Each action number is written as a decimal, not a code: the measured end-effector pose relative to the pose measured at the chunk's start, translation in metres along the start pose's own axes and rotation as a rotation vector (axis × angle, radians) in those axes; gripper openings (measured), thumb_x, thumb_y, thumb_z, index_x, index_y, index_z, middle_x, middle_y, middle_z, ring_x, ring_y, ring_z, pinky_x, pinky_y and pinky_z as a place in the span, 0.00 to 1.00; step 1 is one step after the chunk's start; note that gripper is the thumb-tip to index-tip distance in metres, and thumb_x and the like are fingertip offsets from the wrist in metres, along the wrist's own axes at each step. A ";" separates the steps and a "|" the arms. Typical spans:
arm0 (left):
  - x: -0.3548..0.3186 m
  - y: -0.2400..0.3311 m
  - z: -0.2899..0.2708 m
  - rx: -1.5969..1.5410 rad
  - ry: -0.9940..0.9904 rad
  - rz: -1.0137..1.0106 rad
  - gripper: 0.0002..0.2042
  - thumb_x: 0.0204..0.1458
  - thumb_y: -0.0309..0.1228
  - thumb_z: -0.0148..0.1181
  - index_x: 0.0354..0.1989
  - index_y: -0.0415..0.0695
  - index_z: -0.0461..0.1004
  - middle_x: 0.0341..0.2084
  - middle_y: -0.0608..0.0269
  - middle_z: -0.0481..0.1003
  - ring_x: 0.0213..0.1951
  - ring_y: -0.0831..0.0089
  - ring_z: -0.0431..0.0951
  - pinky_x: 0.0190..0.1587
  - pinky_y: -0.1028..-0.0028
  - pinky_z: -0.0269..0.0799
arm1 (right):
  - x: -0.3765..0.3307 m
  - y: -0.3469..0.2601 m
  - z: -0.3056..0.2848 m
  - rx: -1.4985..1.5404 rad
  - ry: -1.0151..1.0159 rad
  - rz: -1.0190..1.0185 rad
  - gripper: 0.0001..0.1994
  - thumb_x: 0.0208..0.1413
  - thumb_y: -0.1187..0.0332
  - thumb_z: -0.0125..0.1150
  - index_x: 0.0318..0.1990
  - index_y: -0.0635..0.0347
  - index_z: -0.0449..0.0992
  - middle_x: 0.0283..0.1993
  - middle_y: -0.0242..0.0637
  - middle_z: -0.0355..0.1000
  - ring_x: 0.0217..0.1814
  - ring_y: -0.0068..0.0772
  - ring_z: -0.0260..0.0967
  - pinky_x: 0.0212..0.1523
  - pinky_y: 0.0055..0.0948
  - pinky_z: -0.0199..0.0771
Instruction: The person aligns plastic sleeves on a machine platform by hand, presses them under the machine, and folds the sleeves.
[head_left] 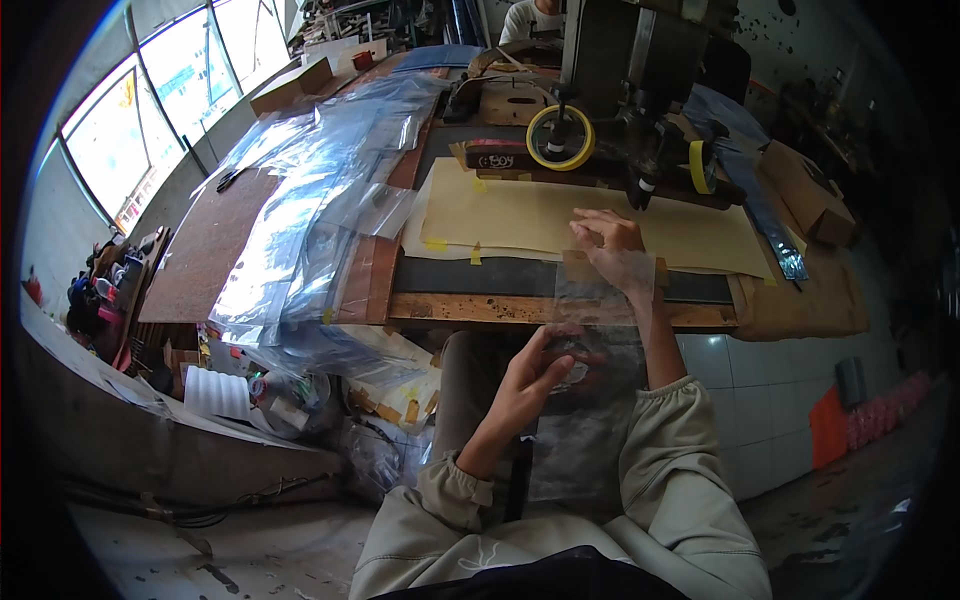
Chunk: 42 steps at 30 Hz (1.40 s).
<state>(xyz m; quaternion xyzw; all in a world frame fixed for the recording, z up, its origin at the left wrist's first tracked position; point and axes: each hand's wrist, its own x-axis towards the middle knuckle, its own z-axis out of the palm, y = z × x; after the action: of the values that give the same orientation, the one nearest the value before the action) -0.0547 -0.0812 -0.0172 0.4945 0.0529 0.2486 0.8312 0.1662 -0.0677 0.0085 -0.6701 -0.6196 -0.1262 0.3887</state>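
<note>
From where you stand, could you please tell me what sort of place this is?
Probably a small workshop for making or packing goods: a machine head stands over a wooden workbench, with a yellow tape roll, stacked clear plastic bags, and another in both hands.

Place: a workshop — small-scale manufacturing.
Machine: heavy industrial head over a scarred wooden workbench.
Materials: tan sheets, clear plastic bags heaped along the workbench's left edge — tape rolls.

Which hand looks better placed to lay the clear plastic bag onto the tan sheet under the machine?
Probably the right hand: it holds the clear plastic bag's top edge above the tan sheet, near the machine head. The left hand grips the bag lower, off the bench.
</note>
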 end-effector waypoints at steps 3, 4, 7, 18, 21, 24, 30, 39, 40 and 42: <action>0.000 0.005 0.003 0.021 -0.006 0.022 0.13 0.56 0.21 0.42 0.50 0.38 0.58 0.39 0.54 0.72 0.41 0.75 0.72 0.45 0.76 0.69 | 0.001 0.000 0.000 0.008 0.045 0.039 0.09 0.48 0.69 0.56 0.33 0.66 0.76 0.36 0.43 0.74 0.40 0.38 0.72 0.44 0.29 0.69; 0.000 0.005 0.003 0.011 0.001 0.018 0.13 0.55 0.21 0.42 0.50 0.38 0.58 0.39 0.54 0.72 0.41 0.75 0.72 0.44 0.76 0.68 | 0.000 -0.001 0.000 0.018 0.059 0.058 0.08 0.48 0.69 0.56 0.32 0.66 0.77 0.34 0.43 0.74 0.37 0.37 0.73 0.43 0.29 0.70; -0.003 0.008 0.004 -0.029 0.055 -0.023 0.14 0.55 0.21 0.42 0.50 0.38 0.58 0.39 0.55 0.72 0.41 0.75 0.72 0.44 0.77 0.68 | 0.001 -0.007 -0.003 0.082 0.046 0.089 0.08 0.47 0.70 0.56 0.25 0.66 0.76 0.30 0.44 0.74 0.32 0.40 0.72 0.41 0.30 0.70; -0.047 0.012 0.015 0.005 -0.004 -0.185 0.14 0.55 0.23 0.44 0.50 0.36 0.57 0.40 0.54 0.71 0.44 0.74 0.71 0.46 0.77 0.67 | -0.002 0.012 0.004 -0.085 0.024 -0.011 0.10 0.45 0.69 0.57 0.35 0.66 0.74 0.40 0.44 0.71 0.42 0.41 0.69 0.48 0.34 0.67; -0.053 0.013 0.016 0.023 -0.021 -0.190 0.14 0.56 0.23 0.44 0.50 0.35 0.56 0.41 0.52 0.71 0.45 0.72 0.71 0.47 0.75 0.68 | 0.000 0.015 0.009 -0.230 -0.010 -0.035 0.15 0.46 0.69 0.57 0.42 0.66 0.71 0.45 0.44 0.69 0.47 0.42 0.67 0.50 0.33 0.65; -0.054 0.015 0.017 -0.010 -0.031 -0.184 0.15 0.56 0.23 0.43 0.51 0.35 0.55 0.41 0.50 0.70 0.46 0.70 0.71 0.48 0.73 0.68 | 0.008 0.017 0.010 -0.249 -0.062 -0.006 0.17 0.46 0.69 0.57 0.45 0.67 0.69 0.46 0.44 0.69 0.48 0.42 0.66 0.51 0.33 0.64; -0.058 0.012 0.012 -0.010 0.019 -0.172 0.16 0.55 0.23 0.45 0.51 0.37 0.55 0.41 0.45 0.70 0.44 0.63 0.72 0.48 0.70 0.68 | 0.025 0.016 0.015 -0.284 -0.236 0.013 0.17 0.50 0.69 0.52 0.48 0.66 0.67 0.48 0.46 0.67 0.49 0.46 0.65 0.49 0.35 0.67; -0.059 0.016 0.013 -0.054 0.034 -0.169 0.17 0.55 0.25 0.47 0.52 0.37 0.55 0.41 0.45 0.70 0.44 0.63 0.72 0.48 0.69 0.68 | 0.046 0.029 0.022 -0.356 -0.431 0.096 0.18 0.48 0.68 0.54 0.48 0.63 0.69 0.46 0.43 0.66 0.52 0.45 0.60 0.54 0.38 0.59; -0.059 0.016 0.013 -0.052 0.034 -0.180 0.17 0.55 0.25 0.47 0.52 0.37 0.55 0.41 0.45 0.70 0.44 0.63 0.72 0.47 0.69 0.68 | 0.047 0.028 0.023 -0.356 -0.442 0.135 0.17 0.47 0.68 0.54 0.47 0.60 0.70 0.45 0.42 0.66 0.52 0.44 0.58 0.54 0.38 0.57; -0.058 0.015 0.012 -0.050 0.033 -0.191 0.17 0.55 0.25 0.47 0.52 0.38 0.55 0.41 0.44 0.70 0.44 0.63 0.73 0.47 0.69 0.68 | 0.043 0.026 0.025 -0.353 -0.385 0.147 0.16 0.45 0.68 0.56 0.44 0.57 0.72 0.45 0.41 0.67 0.52 0.46 0.58 0.54 0.41 0.55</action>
<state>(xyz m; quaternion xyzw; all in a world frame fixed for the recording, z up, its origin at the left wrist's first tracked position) -0.1067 -0.1117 -0.0080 0.4621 0.1074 0.1777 0.8622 0.1907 -0.0174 0.0100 -0.7824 -0.6001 -0.0740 0.1491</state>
